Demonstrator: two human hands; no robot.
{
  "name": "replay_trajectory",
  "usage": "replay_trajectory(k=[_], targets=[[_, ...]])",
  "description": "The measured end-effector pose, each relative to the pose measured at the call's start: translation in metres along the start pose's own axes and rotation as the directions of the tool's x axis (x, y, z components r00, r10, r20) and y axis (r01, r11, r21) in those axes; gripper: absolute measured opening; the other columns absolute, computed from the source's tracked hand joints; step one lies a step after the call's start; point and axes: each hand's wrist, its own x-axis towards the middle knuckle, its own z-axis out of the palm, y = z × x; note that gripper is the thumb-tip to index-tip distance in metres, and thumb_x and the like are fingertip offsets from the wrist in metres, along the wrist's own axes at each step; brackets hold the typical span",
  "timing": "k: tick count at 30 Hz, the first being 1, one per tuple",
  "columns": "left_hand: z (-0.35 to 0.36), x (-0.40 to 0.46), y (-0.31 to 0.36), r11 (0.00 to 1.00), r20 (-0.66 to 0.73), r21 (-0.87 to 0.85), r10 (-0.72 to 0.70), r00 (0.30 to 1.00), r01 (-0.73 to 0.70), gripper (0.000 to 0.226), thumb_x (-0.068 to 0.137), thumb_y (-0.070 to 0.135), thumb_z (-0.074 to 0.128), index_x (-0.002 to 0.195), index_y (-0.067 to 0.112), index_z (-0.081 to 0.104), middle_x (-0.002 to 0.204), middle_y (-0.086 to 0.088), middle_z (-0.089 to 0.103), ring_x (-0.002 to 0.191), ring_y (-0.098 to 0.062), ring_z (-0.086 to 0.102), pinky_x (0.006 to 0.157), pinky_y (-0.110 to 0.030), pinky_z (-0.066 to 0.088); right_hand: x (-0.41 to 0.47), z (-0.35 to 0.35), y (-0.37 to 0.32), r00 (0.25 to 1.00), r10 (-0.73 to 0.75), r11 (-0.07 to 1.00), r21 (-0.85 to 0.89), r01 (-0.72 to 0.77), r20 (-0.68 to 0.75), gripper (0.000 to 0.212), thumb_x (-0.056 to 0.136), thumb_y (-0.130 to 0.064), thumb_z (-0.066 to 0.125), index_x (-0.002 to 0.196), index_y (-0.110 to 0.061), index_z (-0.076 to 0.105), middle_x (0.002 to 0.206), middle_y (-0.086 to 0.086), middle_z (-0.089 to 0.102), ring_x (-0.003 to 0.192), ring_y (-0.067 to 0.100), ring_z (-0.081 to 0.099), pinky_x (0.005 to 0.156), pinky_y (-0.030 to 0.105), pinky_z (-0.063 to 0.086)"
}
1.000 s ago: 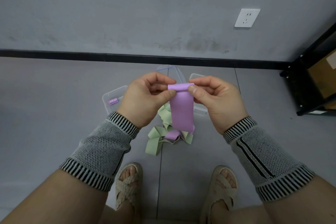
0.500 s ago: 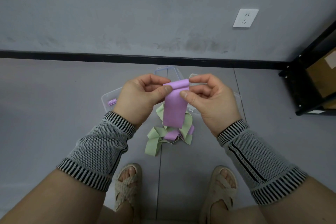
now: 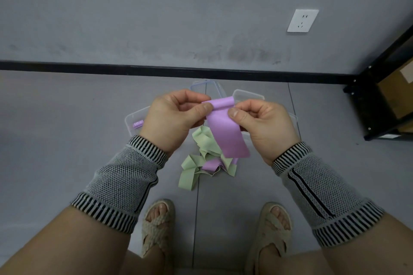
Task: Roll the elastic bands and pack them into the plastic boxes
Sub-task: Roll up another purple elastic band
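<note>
Rolling is just begun: the left hand [image 3: 172, 118] and right hand [image 3: 263, 123] each pinch the curled top of a flat purple elastic band [image 3: 225, 131]. The next move, I judge, calls for winding the hanging tail tightly, then placing it in a clear plastic box [image 3: 131, 118] on the floor.

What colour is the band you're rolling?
Purple band, pinched by both hands; the head view shows it.
</note>
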Motion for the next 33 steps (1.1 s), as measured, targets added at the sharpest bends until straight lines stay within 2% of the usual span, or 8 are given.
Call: replay_trajectory(k=[2, 4, 6, 9, 15, 21, 29, 33], targets=[[0.002, 0.0, -0.002, 1.0, 0.004, 0.016, 0.016, 1.0, -0.016, 0.015, 0.08, -0.002, 0.067, 0.079, 0.013, 0.066, 0.073, -0.011, 0.066, 0.071, -0.02, 0.061, 0.075, -0.035, 0.055, 0.0, 0.001, 0.001, 1.0, 0.016, 1.0, 0.003, -0.016, 0.024, 0.02, 0.083, -0.008, 0.068, 0.067, -0.019, 0.068, 0.073, 0.021, 0.067, 0.067, 0.027, 0.058, 0.073, 0.058, 0.052], [0.002, 0.0, -0.002, 0.999, 0.017, 0.029, 0.037, 0.999, -0.038, 0.019, 0.079, -0.006, 0.067, 0.078, 0.013, 0.064, 0.069, -0.003, 0.066, 0.068, -0.015, 0.061, 0.073, -0.03, 0.054, -0.001, 0.0, -0.001, 0.998, 0.028, 0.999, 0.03, -0.029, 0.049, 0.016, 0.083, -0.007, 0.069, 0.072, -0.019, 0.068, 0.072, 0.015, 0.067, 0.07, 0.025, 0.059, 0.078, 0.055, 0.052], [0.001, 0.0, -0.001, 0.998, 0.039, 0.033, 0.061, 0.997, -0.062, 0.021, 0.078, -0.007, 0.067, 0.077, 0.013, 0.064, 0.069, 0.0, 0.066, 0.066, -0.009, 0.061, 0.069, -0.02, 0.053, -0.002, -0.003, -0.003, 0.997, 0.034, 0.996, 0.08, -0.04, 0.071, 0.01, 0.083, -0.01, 0.069, 0.085, -0.02, 0.067, 0.073, 0.006, 0.07, 0.072, 0.02, 0.062, 0.08, 0.047, 0.053], [0.001, 0.0, 0.0, 0.994, 0.061, 0.059, 0.092, 0.994, -0.095, 0.022, 0.077, -0.008, 0.067, 0.078, 0.014, 0.063, 0.077, -0.004, 0.068, 0.072, -0.013, 0.064, 0.072, -0.019, 0.053, -0.003, -0.004, -0.005, 0.999, 0.003, 0.993, 0.119, -0.009, 0.049, 0.009, 0.085, -0.014, 0.068, 0.09, -0.021, 0.066, 0.068, -0.006, 0.07, 0.067, 0.007, 0.063, 0.075, 0.032, 0.052], [0.004, -0.003, 0.0, 0.992, 0.074, 0.059, 0.108, 0.991, -0.112, 0.024, 0.077, -0.008, 0.067, 0.081, 0.015, 0.062, 0.082, -0.005, 0.068, 0.076, -0.012, 0.066, 0.073, -0.02, 0.054, -0.003, -0.001, -0.005, 1.0, -0.012, 0.992, 0.123, 0.013, -0.009, 0.014, 0.083, -0.01, 0.07, 0.079, -0.023, 0.069, 0.081, 0.007, 0.074, 0.08, 0.023, 0.068, 0.084, 0.05, 0.055], [0.002, -0.001, -0.001, 1.0, 0.051, 0.027, 0.013, 0.999, -0.014, 0.019, 0.079, -0.001, 0.069, 0.083, 0.017, 0.064, 0.068, 0.003, 0.07, 0.065, -0.009, 0.064, 0.067, -0.024, 0.053, -0.003, -0.003, -0.006, 0.999, -0.036, 0.987, 0.153, 0.04, -0.026, 0.018, 0.082, -0.002, 0.068, 0.086, -0.02, 0.067, 0.08, 0.002, 0.072, 0.075, 0.012, 0.067, 0.078, 0.03, 0.055], [0.005, -0.003, 0.003, 0.996, -0.002, 0.026, 0.089, 0.996, -0.089, 0.02, 0.078, -0.004, 0.069, 0.081, 0.015, 0.062, 0.071, 0.0, 0.067, 0.065, -0.005, 0.064, 0.063, -0.015, 0.05, -0.009, 0.015, -0.011, 0.967, -0.043, 0.969, 0.224, 0.101, -0.25, 0.014, 0.077, -0.003, 0.074, 0.079, -0.014, 0.065, 0.076, 0.0, 0.071, 0.071, 0.008, 0.067, 0.069, 0.022, 0.055], [0.007, -0.003, 0.002, 0.993, -0.004, 0.04, 0.108, 0.994, -0.107, 0.021, 0.077, -0.005, 0.07, 0.08, 0.015, 0.062, 0.073, -0.001, 0.068, 0.067, -0.005, 0.065, 0.064, -0.014, 0.05, -0.011, 0.019, -0.009, 0.949, -0.081, 0.977, 0.163, 0.135, -0.304, 0.012, 0.078, -0.008, 0.074, 0.077, -0.018, 0.067, 0.078, 0.001, 0.071, 0.071, 0.008, 0.067, 0.069, 0.022, 0.054]])
